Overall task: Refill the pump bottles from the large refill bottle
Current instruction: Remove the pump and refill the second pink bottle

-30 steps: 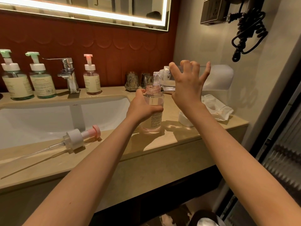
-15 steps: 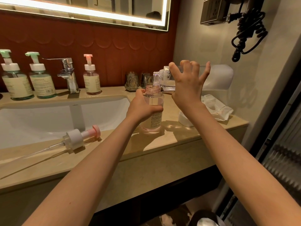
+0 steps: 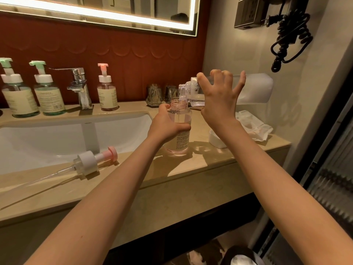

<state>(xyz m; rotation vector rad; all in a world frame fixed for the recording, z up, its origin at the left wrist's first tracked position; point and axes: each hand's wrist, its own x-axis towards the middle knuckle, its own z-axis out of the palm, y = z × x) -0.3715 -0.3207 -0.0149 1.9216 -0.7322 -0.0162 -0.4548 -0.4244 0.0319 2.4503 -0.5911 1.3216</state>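
**Pouring stage, one bottle in hand.** Just right of the white ceramic sink basin (image 3: 47, 142), the left hand (image 3: 168, 127) wraps its fingers round a clear round pump bottle (image 3: 178, 144). This bottle has a ribbed open neck and a paper label, and it stands on the beige polished stone counter (image 3: 191, 169). The right hand (image 3: 219, 100), fingers spread and curled, clamps a large translucent plastic refill bottle (image 3: 256, 88) tipped near level. The refill bottle's threaded mouth sits just above the open neck, and froth shows inside its shoulder. Pale pink liquid appears to reach the small bottle's shoulder, so this fill is judged nearly done.

Left to do: refit the white-collared pump head with pink nozzle and thin dip tube (image 3: 87, 161), which lies in front of the sink. Behind the sink stand a pink-topped pump bottle (image 3: 107, 94) and two green-topped pump bottles (image 3: 16, 96). Whether these are filled cannot be told.
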